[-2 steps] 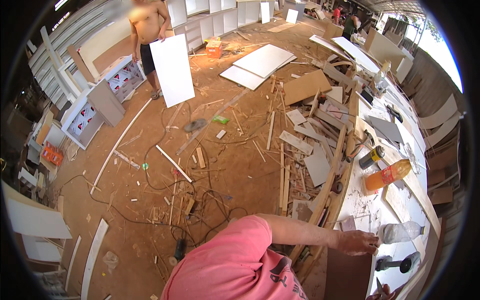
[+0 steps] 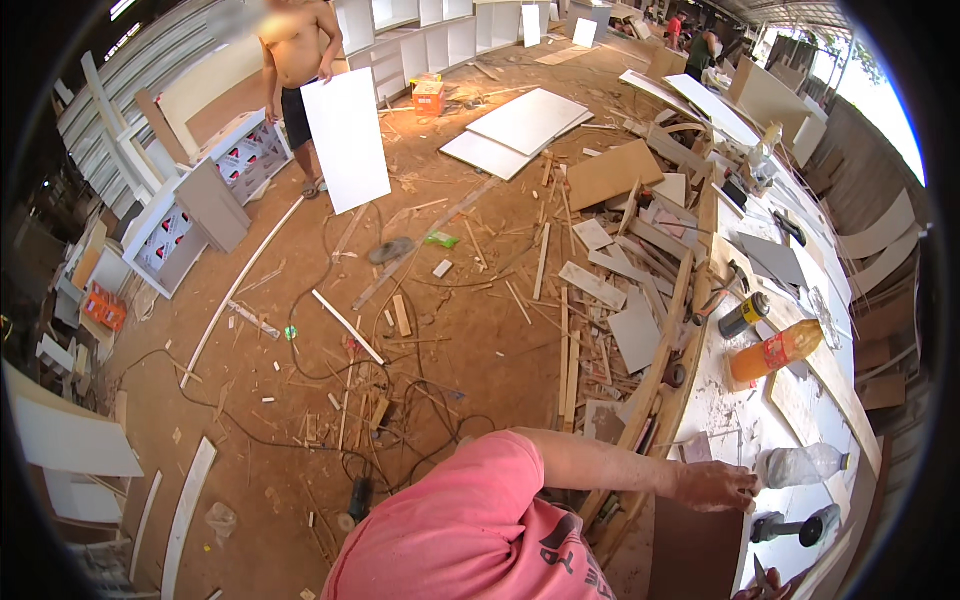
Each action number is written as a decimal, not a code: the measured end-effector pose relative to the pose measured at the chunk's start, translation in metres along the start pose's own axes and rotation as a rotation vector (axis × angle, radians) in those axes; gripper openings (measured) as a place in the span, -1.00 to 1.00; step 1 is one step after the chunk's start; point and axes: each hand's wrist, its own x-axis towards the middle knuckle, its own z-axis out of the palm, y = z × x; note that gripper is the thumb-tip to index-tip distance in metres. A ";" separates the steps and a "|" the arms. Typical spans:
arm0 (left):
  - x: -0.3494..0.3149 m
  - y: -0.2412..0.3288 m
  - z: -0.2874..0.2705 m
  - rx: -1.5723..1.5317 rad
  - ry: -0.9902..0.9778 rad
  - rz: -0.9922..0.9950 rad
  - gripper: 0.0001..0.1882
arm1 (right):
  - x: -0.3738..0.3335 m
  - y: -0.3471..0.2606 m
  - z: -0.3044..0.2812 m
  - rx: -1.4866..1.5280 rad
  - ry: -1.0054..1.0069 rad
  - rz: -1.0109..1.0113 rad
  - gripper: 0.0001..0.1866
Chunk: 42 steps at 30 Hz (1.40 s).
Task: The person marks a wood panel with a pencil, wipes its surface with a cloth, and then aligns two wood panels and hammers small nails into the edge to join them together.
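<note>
My left hand [image 2: 715,486] reaches from a pink sleeve to the right, over the edge of the white-topped workbench [image 2: 705,412]. Its fingers are bent and pinched together beside a clear plastic bottle [image 2: 803,465] lying on its side; what they hold is too small to make out. At the lower right rim, my right hand [image 2: 772,591] is only partly in view, closed around a knife [image 2: 762,576] whose pointed grey blade sticks up. A black tool with a round end [image 2: 797,526] lies between the hands. Below my left hand is a brown board [image 2: 694,548].
On the bench are an orange drink bottle [image 2: 775,352], a black-yellow can [image 2: 744,315] and a hammer [image 2: 722,293]. Offcuts [image 2: 625,330] heap beside it. A cable [image 2: 300,372] and a power tool [image 2: 357,497] lie on the dirt floor. A person [image 2: 300,60] holds a white panel [image 2: 345,140].
</note>
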 end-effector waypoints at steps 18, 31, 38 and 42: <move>-0.010 0.008 0.005 0.038 -0.003 0.002 -0.69 | 0.005 0.005 -0.023 -0.055 0.005 -0.064 -0.48; -0.008 0.010 0.008 0.029 -0.059 -0.067 -0.76 | -0.003 -0.012 -0.002 -0.047 -0.075 -0.096 -0.49; -0.004 0.017 -0.002 0.031 -0.110 -0.116 -0.79 | -0.007 -0.014 -0.001 -0.039 -0.080 -0.094 -0.49; -0.005 0.014 0.002 -0.053 -0.117 -0.147 -0.79 | -0.006 -0.018 0.001 -0.035 -0.074 -0.111 -0.49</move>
